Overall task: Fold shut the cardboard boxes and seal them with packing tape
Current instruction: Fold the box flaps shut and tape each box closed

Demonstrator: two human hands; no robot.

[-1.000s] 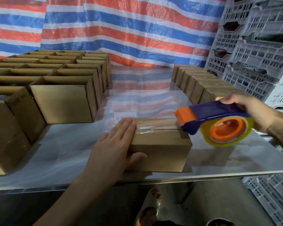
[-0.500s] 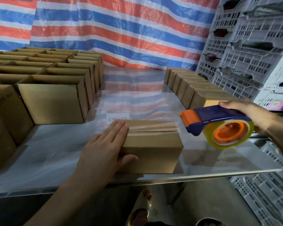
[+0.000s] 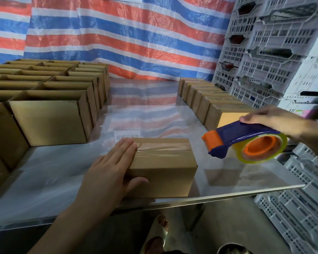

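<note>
Resting left hand [image 3: 111,173] flat on taped box [image 3: 165,165]; right hand [image 3: 275,121] gripping tape dispenser [image 3: 246,142] aloft.

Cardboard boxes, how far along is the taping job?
Done: a row of sealed boxes at right. In hand: the front box has tape along its seam; the left hand rests on it, the right hand holds the tape dispenser. Remaining: many open boxes at left.

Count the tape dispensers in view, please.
1: the tape dispenser, gripped by the right hand, hangs right of the taped box. Others could be hidden out of frame.
</note>
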